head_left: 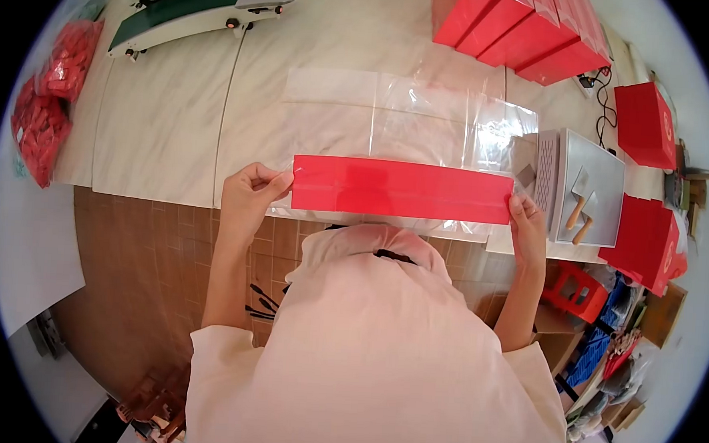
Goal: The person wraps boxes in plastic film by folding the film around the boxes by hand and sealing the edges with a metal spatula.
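A long red box [404, 189] with one flat, glossy face showing lies crosswise in front of me at the table's near edge. At its left end, my left hand [253, 190] is closed in a pinch of thumb and fingers. My right hand [528, 222] pinches the right end. Clear plastic film [432, 121] spreads over the table beyond the box, creased and shiny on the right. Some film also shows below the box, and I cannot tell whether it wraps around it.
A green-and-white machine [197, 17] stands far left. Red boxes [533, 30] are stacked far right. Two wooden-handled scrapers [578, 203] lie on a metal-topped device [605, 182] at right. More red boxes [646, 124] sit beyond. Red bundles in plastic [52, 101] are at far left.
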`<action>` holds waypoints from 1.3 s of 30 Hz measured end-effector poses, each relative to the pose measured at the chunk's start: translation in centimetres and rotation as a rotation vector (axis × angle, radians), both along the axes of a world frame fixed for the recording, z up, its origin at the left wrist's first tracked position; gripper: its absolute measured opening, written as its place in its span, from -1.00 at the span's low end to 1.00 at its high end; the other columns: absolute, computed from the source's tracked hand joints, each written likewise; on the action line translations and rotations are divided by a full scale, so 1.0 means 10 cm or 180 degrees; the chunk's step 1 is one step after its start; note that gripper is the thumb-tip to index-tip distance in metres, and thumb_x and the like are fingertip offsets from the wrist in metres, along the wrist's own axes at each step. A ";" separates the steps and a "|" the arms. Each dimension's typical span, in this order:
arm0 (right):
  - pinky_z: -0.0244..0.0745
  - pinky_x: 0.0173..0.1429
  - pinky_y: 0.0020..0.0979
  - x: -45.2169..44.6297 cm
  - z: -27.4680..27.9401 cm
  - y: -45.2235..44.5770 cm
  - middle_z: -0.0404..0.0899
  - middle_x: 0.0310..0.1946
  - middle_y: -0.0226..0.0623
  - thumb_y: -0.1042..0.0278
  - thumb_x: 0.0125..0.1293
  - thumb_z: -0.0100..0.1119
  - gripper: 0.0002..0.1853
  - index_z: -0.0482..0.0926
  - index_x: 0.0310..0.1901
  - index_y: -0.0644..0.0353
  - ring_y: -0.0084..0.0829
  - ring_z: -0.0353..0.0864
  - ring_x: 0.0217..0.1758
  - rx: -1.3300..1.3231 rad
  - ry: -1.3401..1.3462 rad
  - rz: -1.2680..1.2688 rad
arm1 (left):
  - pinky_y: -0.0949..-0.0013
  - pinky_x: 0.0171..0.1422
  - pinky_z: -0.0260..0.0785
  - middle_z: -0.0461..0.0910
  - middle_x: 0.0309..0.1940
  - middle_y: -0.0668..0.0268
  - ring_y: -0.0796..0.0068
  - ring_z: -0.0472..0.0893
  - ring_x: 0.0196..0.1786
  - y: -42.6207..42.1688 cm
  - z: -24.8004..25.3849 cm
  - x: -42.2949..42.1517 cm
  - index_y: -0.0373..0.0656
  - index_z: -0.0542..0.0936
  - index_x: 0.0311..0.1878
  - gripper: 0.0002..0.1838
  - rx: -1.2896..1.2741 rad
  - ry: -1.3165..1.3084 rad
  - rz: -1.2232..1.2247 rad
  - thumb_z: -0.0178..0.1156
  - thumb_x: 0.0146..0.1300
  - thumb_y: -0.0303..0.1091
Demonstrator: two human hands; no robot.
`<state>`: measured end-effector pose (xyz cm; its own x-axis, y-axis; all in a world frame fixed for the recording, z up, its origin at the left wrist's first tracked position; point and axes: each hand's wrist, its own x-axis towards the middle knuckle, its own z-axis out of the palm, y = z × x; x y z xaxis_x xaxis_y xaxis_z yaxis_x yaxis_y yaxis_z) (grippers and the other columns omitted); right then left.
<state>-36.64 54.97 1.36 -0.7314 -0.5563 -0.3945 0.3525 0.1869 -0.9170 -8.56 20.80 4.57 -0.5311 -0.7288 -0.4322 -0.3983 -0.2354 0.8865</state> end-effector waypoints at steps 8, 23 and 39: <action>0.39 0.00 -0.53 0.01 -0.07 -0.01 0.62 -0.24 -0.40 0.23 0.44 0.14 -0.74 0.62 -0.13 0.29 -0.63 0.52 -0.17 0.0238 0.0435 0.0048 | 0.42 0.03 0.54 0.65 -0.34 0.25 0.53 0.64 -0.21 -0.02 -0.04 0.04 -0.32 0.61 -0.31 -0.81 0.0074 -0.0027 0.0013 0.33 0.25 -0.36; 0.38 -0.02 -0.26 0.08 0.39 -0.26 0.53 -0.16 -0.20 0.24 0.25 0.30 -0.66 0.51 -0.04 0.25 -0.28 0.47 -0.08 0.1172 0.3290 -0.1072 | 0.27 0.38 0.30 0.51 0.14 0.06 0.33 0.52 0.18 -0.29 -0.44 0.37 -0.28 0.36 0.26 -0.42 0.0138 0.0560 0.0336 -0.09 0.50 0.07; 0.31 0.16 -0.16 0.95 0.55 -1.80 0.44 0.00 -0.13 0.24 -0.24 0.59 -0.07 0.33 0.24 0.29 -0.12 0.43 0.02 0.0580 0.4323 0.2660 | 0.14 0.31 0.28 0.37 0.23 0.13 0.26 0.40 0.28 0.22 -2.67 0.60 -0.25 0.18 0.37 -0.31 0.3086 0.0849 0.2451 -0.19 0.47 0.18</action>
<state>-27.12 36.98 6.85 -0.1083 -0.9811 0.1601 -0.9176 0.0367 -0.3958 -2.58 23.03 -22.10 -0.2644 -0.3321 -0.9054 0.2943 -0.9218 0.2522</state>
